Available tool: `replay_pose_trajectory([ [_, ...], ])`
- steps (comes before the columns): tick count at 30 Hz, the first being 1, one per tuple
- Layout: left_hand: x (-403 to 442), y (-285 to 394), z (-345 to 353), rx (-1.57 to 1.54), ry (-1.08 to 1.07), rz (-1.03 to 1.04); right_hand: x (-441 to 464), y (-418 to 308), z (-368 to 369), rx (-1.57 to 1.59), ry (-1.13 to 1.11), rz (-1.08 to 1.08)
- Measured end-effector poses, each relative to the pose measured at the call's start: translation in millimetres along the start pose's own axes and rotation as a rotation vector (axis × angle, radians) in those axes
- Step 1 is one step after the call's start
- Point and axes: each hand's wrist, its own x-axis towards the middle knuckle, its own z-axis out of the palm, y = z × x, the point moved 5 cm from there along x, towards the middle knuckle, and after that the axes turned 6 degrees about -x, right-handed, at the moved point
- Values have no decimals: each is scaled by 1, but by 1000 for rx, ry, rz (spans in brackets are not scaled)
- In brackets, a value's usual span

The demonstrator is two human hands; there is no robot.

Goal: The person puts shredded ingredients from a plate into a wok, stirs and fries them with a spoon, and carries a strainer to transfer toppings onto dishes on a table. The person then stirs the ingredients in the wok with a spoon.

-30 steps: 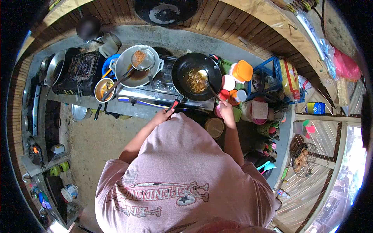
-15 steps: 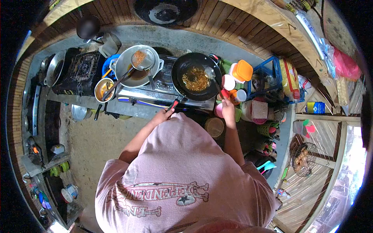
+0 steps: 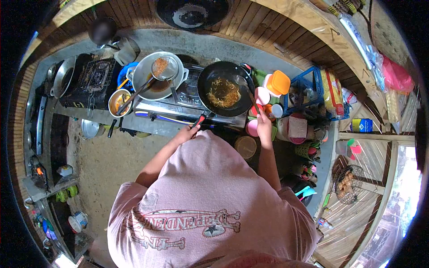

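Observation:
A black frying pan (image 3: 217,71) sits on the right part of the gas stove (image 3: 178,111). Thin browned strips of food (image 3: 225,94) lie in oil in it. My left hand (image 3: 187,133) is closed round the pan's black and red handle (image 3: 200,119). In my right hand (image 3: 263,125) is the handle of a ladle (image 3: 251,96); its bowl rests at the pan's right inner side, beside the strips. Left of the pan stands a large metal pot (image 3: 142,67) with a strainer (image 3: 171,69) holding browned bits over it.
Left of the pot are a small pot of orange food (image 3: 119,102) and a black grill stove (image 3: 85,96). Right of the pan stand an orange-lidded tub (image 3: 279,82), several jars and a blue crate (image 3: 303,106). A dark wok (image 3: 192,15) hangs above.
The ladle has moved from among the strips to the pan's right side, and the strips have shifted and spread. My left hand has stayed on the pan handle.

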Motion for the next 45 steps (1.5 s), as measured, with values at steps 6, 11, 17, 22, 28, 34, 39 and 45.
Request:
replay_pose_trajectory([
  [6, 0, 0, 1, -16, -16, 39, -1, 53, 25, 150, -153, 375],
  [11, 2, -2, -2, 54, -4, 40, -11, 8, 13, 233, -211, 258],
  [17, -4, 5, 0, 11, 11, 9, 0, 14, 3, 28, -11, -16],
  [22, -14, 23, 0, 60, 1, -10, 5, 47, 16, -171, 76, -101],
  [28, -7, 11, -2, 45, -2, -23, -12, 31, 25, 383, -200, 302],
  [34, -3, 3, -1, 9, -2, -34, 1, 26, 9, 264, 36, 14],
  [39, -4, 6, -1, -6, -6, -19, 3, 40, 11, -29, 19, 114],
  [45, -8, 10, -2, 47, 0, -34, -17, 14, 23, 516, -202, 455],
])
